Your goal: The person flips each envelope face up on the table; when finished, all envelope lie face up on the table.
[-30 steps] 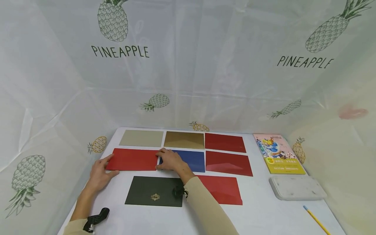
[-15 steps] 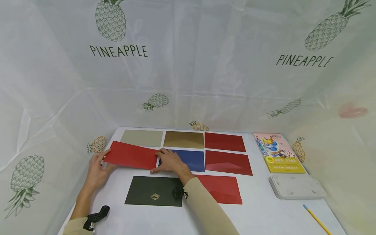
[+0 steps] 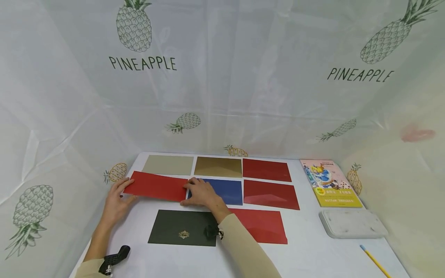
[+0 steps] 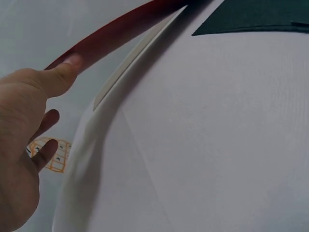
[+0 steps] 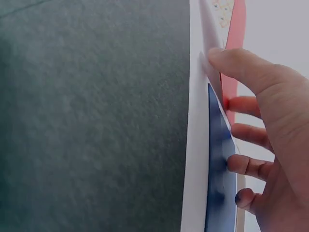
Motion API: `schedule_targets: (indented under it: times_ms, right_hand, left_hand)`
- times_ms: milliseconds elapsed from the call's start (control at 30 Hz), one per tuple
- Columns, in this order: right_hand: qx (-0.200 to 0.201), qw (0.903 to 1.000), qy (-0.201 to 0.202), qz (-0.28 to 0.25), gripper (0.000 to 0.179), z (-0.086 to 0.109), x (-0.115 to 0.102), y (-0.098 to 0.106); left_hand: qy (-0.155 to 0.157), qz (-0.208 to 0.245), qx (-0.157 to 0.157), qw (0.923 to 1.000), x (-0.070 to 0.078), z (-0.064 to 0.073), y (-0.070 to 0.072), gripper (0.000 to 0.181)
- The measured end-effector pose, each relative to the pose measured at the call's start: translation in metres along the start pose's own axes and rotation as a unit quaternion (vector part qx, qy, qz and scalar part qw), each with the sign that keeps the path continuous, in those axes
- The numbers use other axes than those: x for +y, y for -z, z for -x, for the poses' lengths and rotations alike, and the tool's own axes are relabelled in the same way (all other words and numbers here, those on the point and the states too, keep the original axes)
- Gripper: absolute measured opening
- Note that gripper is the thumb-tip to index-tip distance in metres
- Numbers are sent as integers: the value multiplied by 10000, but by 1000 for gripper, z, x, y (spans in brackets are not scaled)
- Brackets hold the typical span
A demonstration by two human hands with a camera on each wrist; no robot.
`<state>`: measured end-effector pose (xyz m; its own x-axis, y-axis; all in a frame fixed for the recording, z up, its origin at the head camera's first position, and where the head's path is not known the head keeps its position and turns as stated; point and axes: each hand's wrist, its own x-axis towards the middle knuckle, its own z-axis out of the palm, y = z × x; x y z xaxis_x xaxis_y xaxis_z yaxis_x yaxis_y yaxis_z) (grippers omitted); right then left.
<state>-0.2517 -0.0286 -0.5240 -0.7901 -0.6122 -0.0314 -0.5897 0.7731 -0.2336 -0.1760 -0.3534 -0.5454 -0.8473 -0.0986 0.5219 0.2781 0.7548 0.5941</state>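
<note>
A plain bright red envelope (image 3: 156,187) is raised and slightly bowed at its left end, over the near edge of a beige envelope (image 3: 168,165). My left hand (image 3: 116,202) pinches that left end, its thumb against the red face in the left wrist view. At the other end my right hand (image 3: 201,194) holds the short edge, fingers near the far corner and thumb at the near corner. Beneath the right hand lies a blue envelope (image 3: 224,191), partly covered. A dark green envelope (image 3: 182,227) with a gold emblem lies nearer, beside the right wrist.
Gold (image 3: 218,167) and deep red (image 3: 266,170) envelopes fill the back row. Another red one (image 3: 271,194) lies right of the blue; a further red one (image 3: 265,227) is partly under the right forearm. At right are a book (image 3: 330,183), a grey case (image 3: 352,223) and a pencil (image 3: 375,261).
The red envelope lay flat a second ago. Its left end has since been lifted by my left hand, then dipped slightly. The right hand has stayed at the right end.
</note>
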Motion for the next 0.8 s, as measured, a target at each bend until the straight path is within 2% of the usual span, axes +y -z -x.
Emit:
schedule_targets:
  times_ms: [133,333,500,667,800]
  right_hand:
    - [62,9998,188,-15,59,2,3,1]
    - [248,9980,519,-256,47,4,6,5]
    - [414,9928,660,-911,33,6,9,10]
    - [509,9812,628,-1753,18,6,13,13]
    - [637,9729,596,-2139,17,6,13,18]
  left_hand:
    - [18,-23,-18,10000,-1,3,1,64]
    - [306,-92,-89,9995,-1,6,3,60]
    - [529,-30,-44,9986,1,8,4,61]
    - [863,20,-105,9962,3,10,2,61]
    - [991,91,-2,9950,3,9,0,57]
